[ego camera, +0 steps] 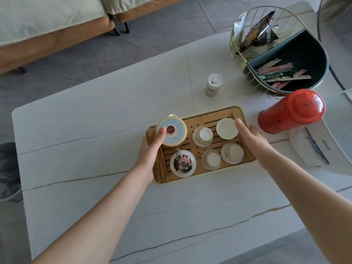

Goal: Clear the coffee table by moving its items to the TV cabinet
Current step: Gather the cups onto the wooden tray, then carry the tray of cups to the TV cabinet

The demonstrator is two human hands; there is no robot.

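Gripping tea tray [242, 115] by both ends to carry it level | left hand [150, 149] and right hand [253, 141] curled on rims | cups [202, 136] between my hands

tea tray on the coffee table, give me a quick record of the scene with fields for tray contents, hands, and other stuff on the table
tray: bamboo tea tray on the white coffee table
tray contents: lidded blue-patterned jar, floral lidded bowl, three upturned small cups, one upright white cup
left hand: at the tray's left edge, thumb on the jar lid
right hand: at the tray's right edge, thumb over the rim
other items: red canister, small white bottle, wire snack basket, tissue box
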